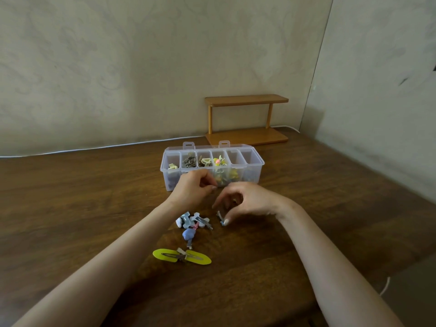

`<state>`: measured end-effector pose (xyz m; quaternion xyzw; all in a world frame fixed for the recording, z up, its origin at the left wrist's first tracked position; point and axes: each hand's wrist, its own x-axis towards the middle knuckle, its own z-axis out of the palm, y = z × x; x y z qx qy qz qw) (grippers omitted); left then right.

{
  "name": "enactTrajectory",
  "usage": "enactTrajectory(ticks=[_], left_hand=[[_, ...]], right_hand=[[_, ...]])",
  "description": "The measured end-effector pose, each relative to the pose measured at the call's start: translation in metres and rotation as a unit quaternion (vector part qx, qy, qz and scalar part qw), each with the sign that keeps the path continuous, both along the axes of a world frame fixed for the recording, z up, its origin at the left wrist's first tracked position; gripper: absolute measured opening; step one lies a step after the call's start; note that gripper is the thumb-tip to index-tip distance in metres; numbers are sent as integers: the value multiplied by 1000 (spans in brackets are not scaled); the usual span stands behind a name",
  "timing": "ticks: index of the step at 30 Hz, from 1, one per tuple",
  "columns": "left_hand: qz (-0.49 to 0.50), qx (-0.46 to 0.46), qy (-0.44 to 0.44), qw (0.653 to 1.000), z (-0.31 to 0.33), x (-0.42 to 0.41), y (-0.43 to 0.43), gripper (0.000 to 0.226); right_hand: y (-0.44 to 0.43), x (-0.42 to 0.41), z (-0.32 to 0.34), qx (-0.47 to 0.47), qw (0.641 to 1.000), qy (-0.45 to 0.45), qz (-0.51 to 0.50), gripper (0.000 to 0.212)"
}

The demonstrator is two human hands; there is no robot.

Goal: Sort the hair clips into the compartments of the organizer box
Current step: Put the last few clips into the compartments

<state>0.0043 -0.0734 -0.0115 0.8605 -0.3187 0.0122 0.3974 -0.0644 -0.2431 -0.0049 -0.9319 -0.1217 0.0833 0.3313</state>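
My right hand [247,199] pinches a small blue-grey hair clip [221,219] between thumb and forefinger, low over the dark brown wooden table [94,197]. My left hand [194,187] hovers just in front of the clear plastic organizer box [257,171], fingers curled, thumb and forefinger tips meeting (whether anything sits between them I cannot tell). The box stands open, six compartments in a row; the four on the left show clips: a cream one, brown ones, beige ones, then yellow and pink ones. Beside my left wrist lies a cluster of pale blue and white clips [188,219]; just nearer me, a rounded blue clip [188,234]; nearer still, two yellow-green oval snap clips [165,255], a little beige clip across them. A light wooden two-tier shelf [246,119] stands behind the box, against the wall.
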Motion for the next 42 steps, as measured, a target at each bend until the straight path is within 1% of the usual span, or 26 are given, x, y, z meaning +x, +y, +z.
enactTrajectory(ticks=[2, 4, 9, 11, 13, 15, 17, 18, 21, 25, 28, 30, 33, 34, 35, 36, 38, 39, 40, 42], left_hand=[[5, 6, 0, 1000, 0, 1, 0, 10], [11, 10, 1, 1000, -1, 2, 0, 11], [10, 16, 6, 1000, -2, 2, 1, 11], [5, 20, 9, 1000, -1, 1, 0, 11], [3, 24, 9, 1000, -1, 1, 0, 11], [4, 24, 10, 1000, -1, 0, -1, 11], [2, 23, 12, 1000, -1, 1, -1, 11], [-1, 24, 12, 1000, -1, 1, -1, 11], [-10, 29, 12, 999, -3, 1, -2, 10], [-18, 36, 7, 999, -5, 1, -2, 9], [-24, 39, 1, 999, -6, 1, -2, 7], [-30, 40, -1, 999, -6, 0, -3, 7], [-41, 44, -5, 998, -5, -2, -4, 10], [-43, 45, -5, 998, -5, -2, -4, 10], [-44, 45, -6, 998, -5, -2, -4, 10], [-46, 46, -6, 998, -5, -2, -4, 10], [-50, 51, -9, 997, -5, -2, -3, 10], [-50, 53, -10, 997, -5, -1, -3, 10], [-50, 54, -11, 997, -5, -1, -3, 10], [-49, 53, -12, 997, -4, -2, -3, 11]], right_hand=[[7, 1, -2, -34, 999, -7, 9, 33], [9, 1, -2, -26, 1000, -8, 6, 25], [5, -2, 1, 30, 999, -10, -35, 13], [0, -3, 3, 93, 992, -54, -73, 7], [-8, -2, 5, 169, 968, -131, -135, 4], [-17, 0, 6, 212, 930, -211, -215, 7], [-25, 2, 7, 226, 891, -268, -289, 11], [-29, 4, 6, 223, 877, -286, -315, 10], [-36, 7, 3, 205, 858, -313, -353, 10], [-38, 11, 1, 180, 864, -308, -355, 23], [-38, 11, 1, 193, 862, -303, -357, 29], [-37, 10, 2, 195, 858, -311, -359, 27], [-36, 6, 4, 194, 857, -325, -349, 18], [-35, 4, 4, 195, 868, -315, -331, 14], [-33, 2, 5, 188, 888, -290, -304, 12], [-31, 1, 5, 160, 914, -255, -271, 9], [-25, 1, 3, 42, 960, -180, -210, 5], [-22, 2, 1, -21, 970, -151, -190, 9], [-20, 2, 1, -72, 973, -127, -180, 17], [-17, 2, 2, -128, 972, -93, -176, 31]])
